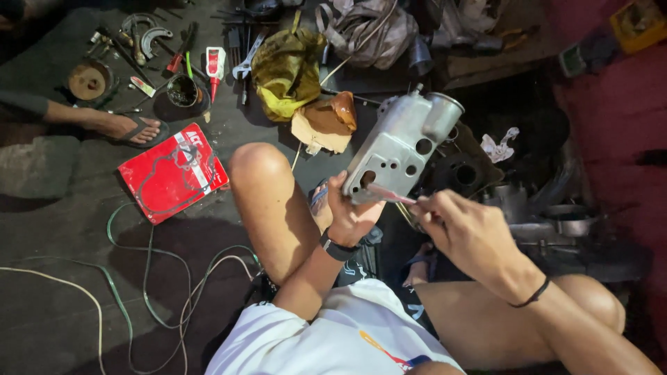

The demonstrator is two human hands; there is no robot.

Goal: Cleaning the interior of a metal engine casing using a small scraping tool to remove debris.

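Two bare hands work over a grey metal engine casing (403, 142) held up above the person's crossed legs, seated on a dark workshop floor (62, 229). The left hand (347, 212) has its grip clamped on the casing's lower edge, tilting the pierced flat face toward the camera. The right hand (462, 226) has its fingers pinched together on a thin pink-handled blade or scraper (389, 195), whose tip lies against the casing's lower rim, just beside the left thumb.

The step in hand looks like scraping or cleaning the mating face of the casing; whether the tip is truly biting the metal cannot be told. The next move would seem to call for a firm hold by the left hand while the tool is drawn along the rim at a shallow angle, and for turning the part to reach untouched edges.

Lying on the floor to the left are a red gasket packet (172, 173), a green and a white cable (149, 278), a small red-and-white tube (215, 66), scattered spanners (246, 62) and a yellowed rag (286, 69). Another person's sandalled foot (132, 128) rests nearby.
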